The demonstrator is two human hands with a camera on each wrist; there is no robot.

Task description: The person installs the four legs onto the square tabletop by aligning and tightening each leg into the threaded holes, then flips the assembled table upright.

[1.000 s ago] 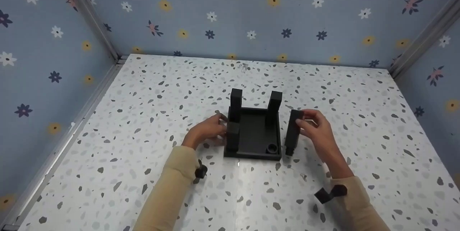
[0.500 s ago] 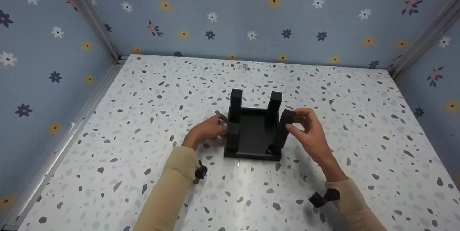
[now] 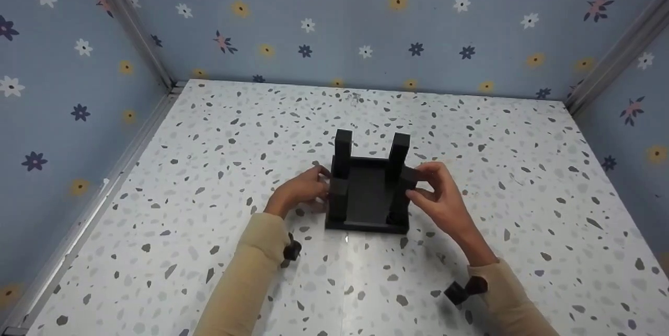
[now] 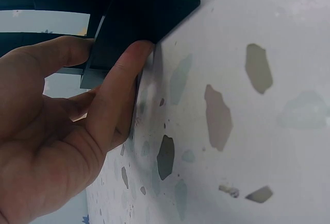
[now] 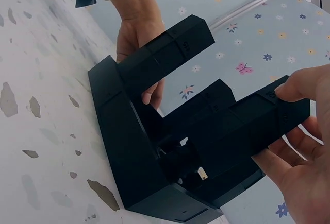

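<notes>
A small black table (image 3: 366, 228) lies upside down, its square tray-like top on the tabletop. Three legs stand in its corners: a back left leg (image 3: 343, 150), a back right leg (image 3: 399, 150) and a front left leg (image 3: 339, 197). My left hand (image 3: 302, 187) holds the top at its left side, fingers against the rim near the front left leg. Between thumb and fingers, my right hand (image 3: 443, 201) pinches a fourth black leg (image 5: 252, 121) near its free end. That leg leans slightly, its narrow lower end right at the front right socket (image 5: 172, 157).
The white speckled tabletop (image 3: 251, 132) reaches back to a blue flowered wall (image 3: 355, 27), with more wall panels at left and right. Each wrist carries a small black camera mount, such as the one beside the right sleeve (image 3: 465, 289).
My right hand has brought the leg leftward from beside the table, over the front right corner and down to the socket. The left hand has stayed in place on the table.
</notes>
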